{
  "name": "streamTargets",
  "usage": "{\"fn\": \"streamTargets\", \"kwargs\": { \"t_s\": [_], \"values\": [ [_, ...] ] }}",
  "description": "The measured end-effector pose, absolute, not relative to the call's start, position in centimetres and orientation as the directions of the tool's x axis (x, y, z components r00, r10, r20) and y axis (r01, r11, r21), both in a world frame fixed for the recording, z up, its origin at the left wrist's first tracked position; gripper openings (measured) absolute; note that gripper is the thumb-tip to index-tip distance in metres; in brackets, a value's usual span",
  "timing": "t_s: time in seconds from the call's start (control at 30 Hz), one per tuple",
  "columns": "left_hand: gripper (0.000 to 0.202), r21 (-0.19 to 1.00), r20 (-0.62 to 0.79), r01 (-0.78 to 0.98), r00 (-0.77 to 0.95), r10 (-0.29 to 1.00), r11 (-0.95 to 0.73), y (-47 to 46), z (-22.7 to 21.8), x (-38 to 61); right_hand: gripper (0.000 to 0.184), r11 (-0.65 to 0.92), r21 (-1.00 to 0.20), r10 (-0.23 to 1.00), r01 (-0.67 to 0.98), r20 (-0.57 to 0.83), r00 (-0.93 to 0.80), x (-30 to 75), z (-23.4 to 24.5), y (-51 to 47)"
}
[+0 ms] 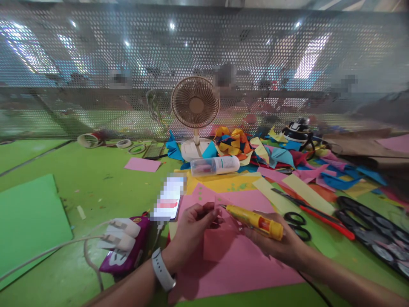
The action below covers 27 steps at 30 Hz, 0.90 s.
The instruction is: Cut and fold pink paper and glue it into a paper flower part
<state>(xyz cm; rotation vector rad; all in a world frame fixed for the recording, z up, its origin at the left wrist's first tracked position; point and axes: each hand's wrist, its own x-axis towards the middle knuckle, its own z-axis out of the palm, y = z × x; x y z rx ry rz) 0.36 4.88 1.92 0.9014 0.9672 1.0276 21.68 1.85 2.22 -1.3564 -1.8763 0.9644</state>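
My right hand [277, 241] is wrapped round a yellow glue gun [252, 219], its thin tip pointing left. The tip is close to the fingers of my left hand [196, 224]; I cannot tell whether it touches anything. My left hand is closed in a pinch on a pink paper piece [214, 245], which partly hides behind the fingers. Both hands are above a large pink paper sheet [243, 273] on the green table [105, 183].
A phone [169, 198] and a purple power strip [128, 251] with plugs are to the left. Black scissors [297, 226], a red-handled cutter [329, 219] and a black tray [377, 230] lie right. Behind are a bottle [214, 165], folded papers [233, 143] and a fan [195, 104].
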Motion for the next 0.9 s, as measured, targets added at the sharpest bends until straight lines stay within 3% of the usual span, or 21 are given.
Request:
{"fn": "streamTargets", "kwargs": {
  "t_s": [0.9],
  "values": [
    [0.031,0.937,-0.186,-0.256,0.208,0.96,0.237,4.86,1.89,0.4,0.028,0.243,-0.84,0.948,0.484,0.1,-0.302,21.51,3.07,1.85]
  ]
}}
